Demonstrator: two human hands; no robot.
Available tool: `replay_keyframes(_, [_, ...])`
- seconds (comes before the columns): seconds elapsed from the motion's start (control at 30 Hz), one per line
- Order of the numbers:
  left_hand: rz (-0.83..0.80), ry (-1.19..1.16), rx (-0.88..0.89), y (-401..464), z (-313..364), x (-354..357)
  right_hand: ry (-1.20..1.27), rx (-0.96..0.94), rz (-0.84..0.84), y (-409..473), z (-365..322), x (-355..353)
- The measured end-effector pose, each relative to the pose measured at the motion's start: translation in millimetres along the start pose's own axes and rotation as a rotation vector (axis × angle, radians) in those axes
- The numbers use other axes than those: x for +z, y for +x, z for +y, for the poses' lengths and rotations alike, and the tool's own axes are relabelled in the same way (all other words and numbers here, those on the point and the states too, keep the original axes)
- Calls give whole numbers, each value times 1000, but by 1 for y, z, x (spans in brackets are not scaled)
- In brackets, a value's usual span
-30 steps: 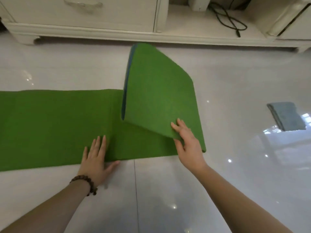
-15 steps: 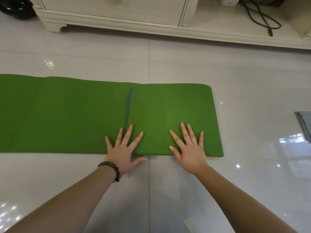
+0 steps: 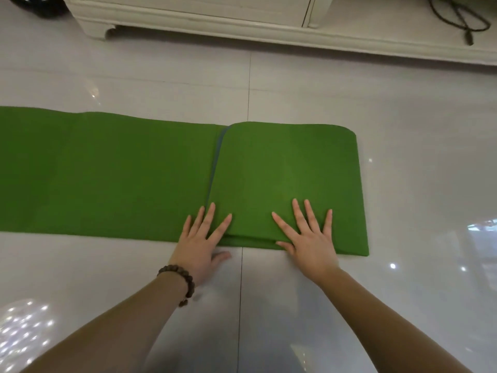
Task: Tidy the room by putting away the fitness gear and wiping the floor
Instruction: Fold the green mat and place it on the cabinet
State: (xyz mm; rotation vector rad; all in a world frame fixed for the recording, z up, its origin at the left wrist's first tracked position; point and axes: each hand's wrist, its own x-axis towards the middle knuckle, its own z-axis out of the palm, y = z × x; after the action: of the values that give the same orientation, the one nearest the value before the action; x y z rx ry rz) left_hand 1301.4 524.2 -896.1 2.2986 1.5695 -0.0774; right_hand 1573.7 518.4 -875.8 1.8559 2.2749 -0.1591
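A green exercise mat [image 3: 113, 173] lies flat on the glossy white tile floor, running off the left edge. Its right end is folded over onto itself, and a thin blue-grey underside shows along the fold's left edge. My left hand [image 3: 201, 238] lies flat with spread fingers at the left edge of the folded flap, thumb on the floor. My right hand [image 3: 306, 235] presses flat on the near part of the folded flap [image 3: 285, 173], fingers straight and spread. A bead bracelet circles my left wrist.
A cream low cabinet [image 3: 188, 20] runs along the back, with a black cable [image 3: 457, 17] on its lower shelf at the right. A dark object [image 3: 35, 6] sits at the top left corner. Bare tile floor [image 3: 416, 130] surrounds the mat.
The raised right end of the mat has come down flat onto the rest of it. Both hands now press flat on the fold; my right hand no longer holds the flap's edge.
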Motion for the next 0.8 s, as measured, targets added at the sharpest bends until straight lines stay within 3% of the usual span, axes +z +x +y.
replay_keyframes(0.2, [69,66,29,-9,-1,2,4,-83,-15,-17,-1,2])
replay_keyframes(0.4, [-300,318,-36,9,2,-33,-45,-78,-64,-13,-13,-12])
replay_keyframes(0.67, [-284,170,-28,4,-6,-64,-11,-110,-154,25,-58,-33])
replay_keyframes(0.8, [-267,59,-18,1,-25,-82,120,-89,-130,24,-55,-60])
